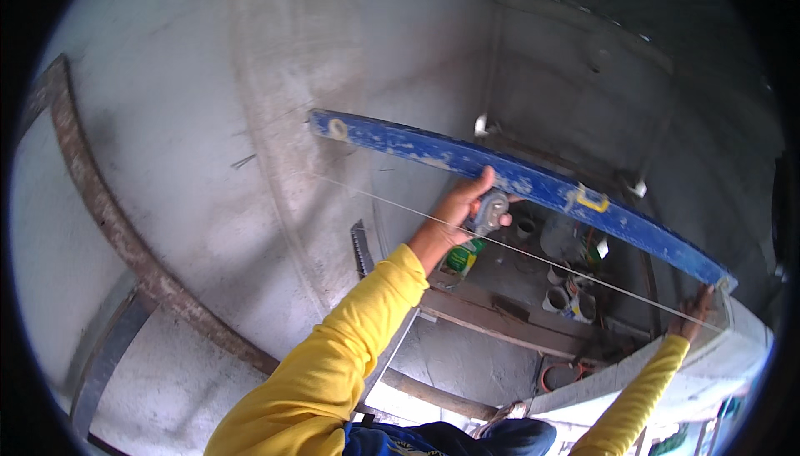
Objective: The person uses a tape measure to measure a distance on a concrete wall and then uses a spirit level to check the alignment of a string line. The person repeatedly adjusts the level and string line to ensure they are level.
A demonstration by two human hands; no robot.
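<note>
A long blue spirit level (433, 152), spotted with dried cement, spans from the left wall to the top corner of a pale wall (737, 323) at the right. My left hand (457, 206) is closed around a grey and orange tape measure (487, 212), its thumb against the level's lower edge near the middle. At the level's right end, my right hand (693, 316) has its fingers up against the underside, gripping there; they show only in part. A thin taut string (575, 271) runs below the level, passing close to both hands.
Below lie a wooden plank (492, 323), several buckets and containers (557, 299), and a green and white package (458, 260). A rusty curved-looking metal bar (117, 227) crosses the left side. A saw-like toothed blade (360, 248) rests by the plastered wall (292, 64).
</note>
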